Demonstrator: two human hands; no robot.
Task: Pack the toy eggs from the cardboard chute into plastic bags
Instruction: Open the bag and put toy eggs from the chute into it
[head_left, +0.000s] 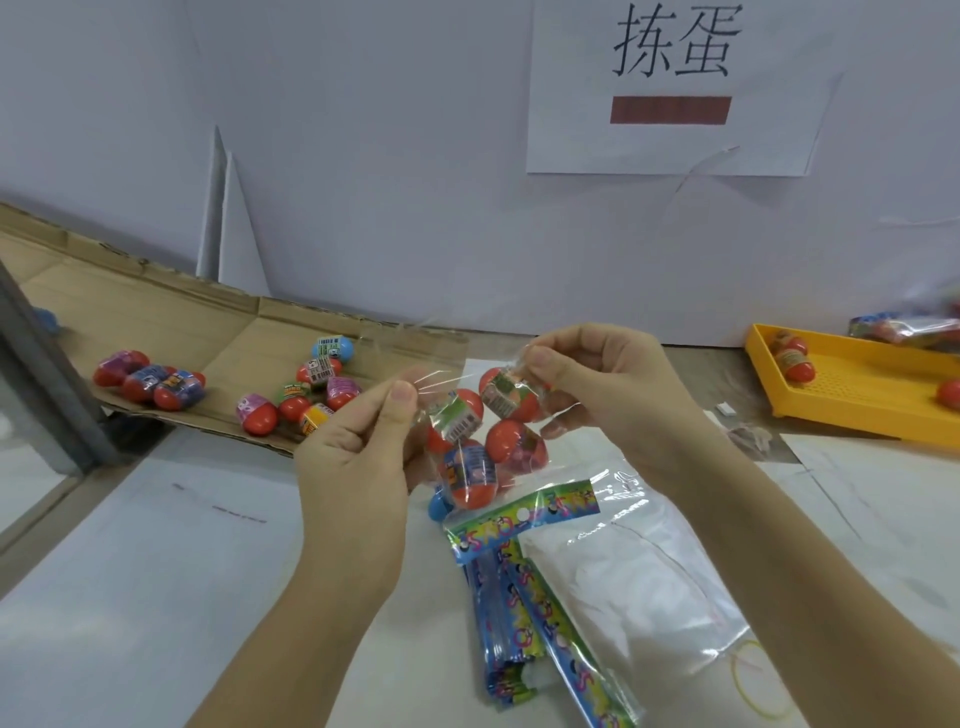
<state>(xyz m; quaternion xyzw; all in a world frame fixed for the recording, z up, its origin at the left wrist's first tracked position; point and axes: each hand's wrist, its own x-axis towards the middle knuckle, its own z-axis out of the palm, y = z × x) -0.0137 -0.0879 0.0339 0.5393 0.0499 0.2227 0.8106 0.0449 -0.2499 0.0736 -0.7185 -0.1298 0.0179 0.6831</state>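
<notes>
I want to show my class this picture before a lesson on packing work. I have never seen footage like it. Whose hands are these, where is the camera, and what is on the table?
This is one picture from a camera worn on a person's head, looking down at their own bare hands. The left hand and right hand each pinch the top of a clear bag holding several toy eggs. More eggs lie on a cardboard chute to the left. Empty bags with colourful strips lie on the table. A yellow tray on the right holds more eggs.
</notes>
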